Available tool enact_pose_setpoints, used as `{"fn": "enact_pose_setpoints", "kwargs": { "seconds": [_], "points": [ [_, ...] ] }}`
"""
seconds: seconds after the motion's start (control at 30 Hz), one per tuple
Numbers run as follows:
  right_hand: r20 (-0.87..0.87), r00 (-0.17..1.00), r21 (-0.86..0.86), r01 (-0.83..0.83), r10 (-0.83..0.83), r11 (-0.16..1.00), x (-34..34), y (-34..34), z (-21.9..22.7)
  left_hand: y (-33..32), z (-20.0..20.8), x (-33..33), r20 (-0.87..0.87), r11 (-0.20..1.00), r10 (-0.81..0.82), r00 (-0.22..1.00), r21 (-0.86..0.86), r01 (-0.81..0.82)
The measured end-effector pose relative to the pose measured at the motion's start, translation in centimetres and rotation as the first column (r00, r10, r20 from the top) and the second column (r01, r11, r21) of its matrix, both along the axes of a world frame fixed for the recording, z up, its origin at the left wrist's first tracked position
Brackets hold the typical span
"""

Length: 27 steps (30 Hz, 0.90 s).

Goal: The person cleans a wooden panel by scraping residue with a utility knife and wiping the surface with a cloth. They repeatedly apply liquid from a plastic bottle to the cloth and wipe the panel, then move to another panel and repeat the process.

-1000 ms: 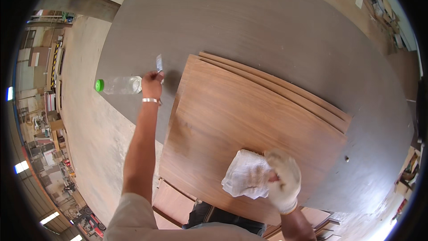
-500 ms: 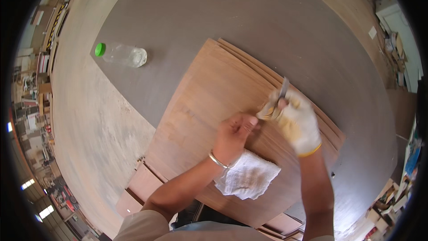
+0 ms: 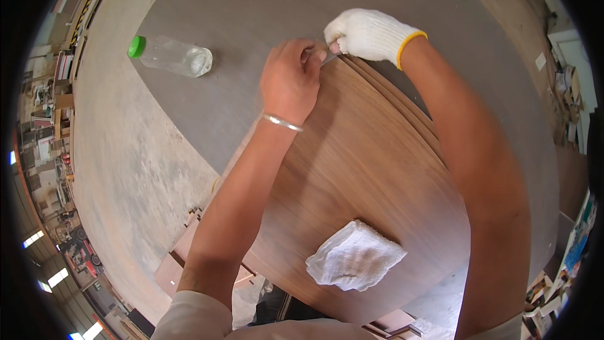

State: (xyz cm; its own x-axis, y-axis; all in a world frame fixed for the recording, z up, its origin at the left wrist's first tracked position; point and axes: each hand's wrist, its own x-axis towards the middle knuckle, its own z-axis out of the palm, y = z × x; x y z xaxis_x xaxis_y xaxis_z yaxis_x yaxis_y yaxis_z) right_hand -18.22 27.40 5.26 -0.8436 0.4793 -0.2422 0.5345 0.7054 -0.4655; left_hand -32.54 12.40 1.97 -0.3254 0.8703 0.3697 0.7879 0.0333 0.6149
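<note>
Left hand: the bare left hand [image 3: 290,82] was held at the far corner of the panel stack, its fingers curled and the thumb brought up near the forefinger; a silver bracelet [image 3: 283,123] was worn on the wrist.
Right hand: the right hand [image 3: 367,36] was covered by a white knitted glove with a yellow cuff, and was curled just beside the left, one bare fingertip exposed.
Thin strip: a thin greyish strip [image 3: 329,58] was glimpsed between the two hands, at the stack's far corner; it was mostly hidden, and which hand was closed on it could not be told.
Panel stack: the brown wood-grain panels [image 3: 371,170] were laid on the near side of the table [image 3: 264,0], their edges slightly staggered on the right.
Cloth: a folded white cloth [image 3: 357,256], marked with brownish stains, was left on the top panel's near part, touched by neither hand.
Bottle: a clear plastic bottle [image 3: 173,55] with a green cap was laid on its side near the table's left corner.
</note>
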Motion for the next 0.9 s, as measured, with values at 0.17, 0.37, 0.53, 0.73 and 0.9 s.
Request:
{"fn": "enact_pose_setpoints", "kwargs": {
  "seconds": [0.17,0.37,0.53,0.73,0.9],
  "points": [
    [0.052,0.998,-0.078,-0.032,0.037,0.996,-1.1,0.4,0.4,1.1,-0.7,0.7,-0.022,0.992,0.023,0.999,-0.121,-0.025],
    [-0.021,0.997,-0.113,0.067,-0.070,0.991,-0.4,-0.3,-0.3,0.8,-0.3,1.1,-0.285,0.985,0.030,0.958,-0.156,-0.077],
    [-0.095,0.995,-0.045,0.025,-0.029,0.999,1.0,-0.5,-2.1,0.6,-0.1,2.8,-0.373,0.997,0.010,0.928,-0.069,-0.039],
    [-0.137,0.991,-0.015,0.006,-0.008,1.000,4.6,-2.0,-2.7,-1.1,-0.2,6.3,-0.395,0.998,-0.040,0.918,-0.062,0.017],
    [-0.206,0.976,0.105,-0.045,0.066,0.993,9.2,-4.0,-4.0,-3.1,0.1,10.5,-0.380,0.991,-0.103,0.919,-0.114,0.064]
  ]
}}
